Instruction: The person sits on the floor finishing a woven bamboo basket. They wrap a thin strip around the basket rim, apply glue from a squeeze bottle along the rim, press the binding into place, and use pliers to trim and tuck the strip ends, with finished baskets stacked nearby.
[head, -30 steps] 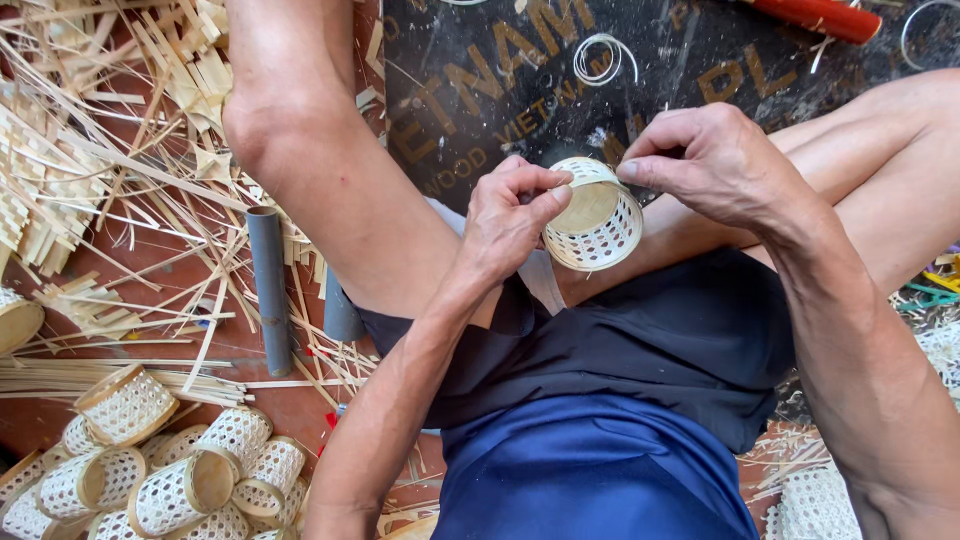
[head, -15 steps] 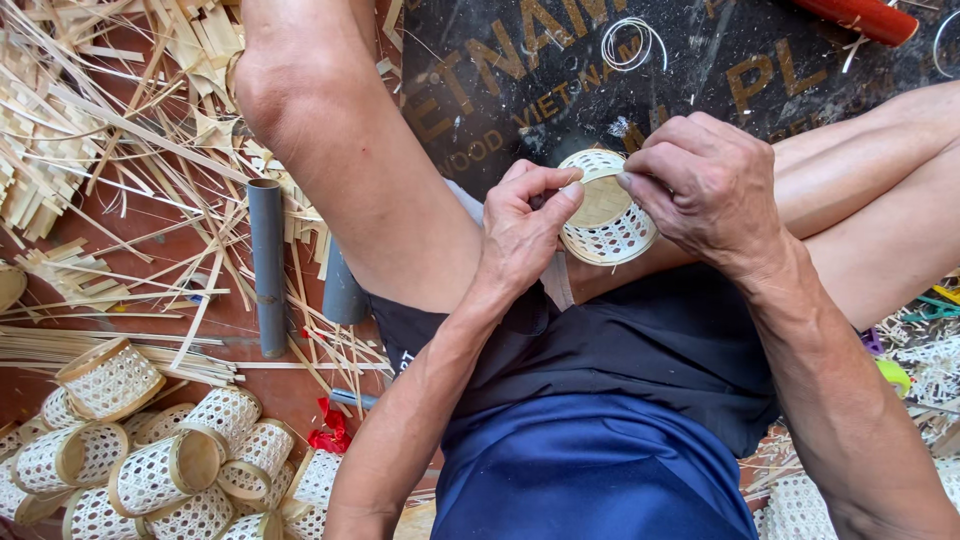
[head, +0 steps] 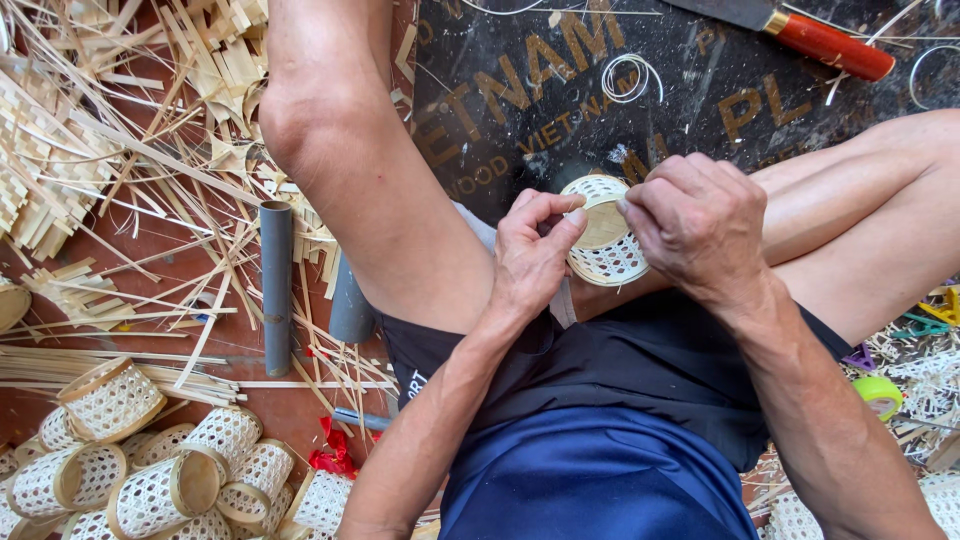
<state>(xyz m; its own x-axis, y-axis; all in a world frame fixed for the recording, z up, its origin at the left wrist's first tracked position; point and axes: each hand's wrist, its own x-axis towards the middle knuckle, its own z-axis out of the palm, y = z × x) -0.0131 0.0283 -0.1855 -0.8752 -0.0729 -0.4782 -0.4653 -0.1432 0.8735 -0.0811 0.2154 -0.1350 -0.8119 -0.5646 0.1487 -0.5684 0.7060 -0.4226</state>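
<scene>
- I hold a small round woven basket [head: 605, 232] just above centre, over my lap, between both hands.
- My left hand [head: 530, 258] pinches its rim at 9 o'clock, thumb and forefinger clenched on the pale band; the other fingers curl under, out of sight.
- My right hand [head: 700, 225] grasps it from 3 o'clock; its knuckles hide that side of the basket, and I cannot see what the fingertips press.
- The basket's underside and far wall are hidden by my hands.
- At 7 o'clock a heap of finished woven baskets [head: 150, 470] lies on the floor, cut off by the frame's edge.
- At 10 o'clock loose bamboo strips [head: 120, 170] lie scattered; a grey tube [head: 277, 285] lies among them.
- At 1 o'clock a red-handled knife [head: 825, 45] rests on a dark board [head: 520, 90], its blade cut off at the top.
</scene>
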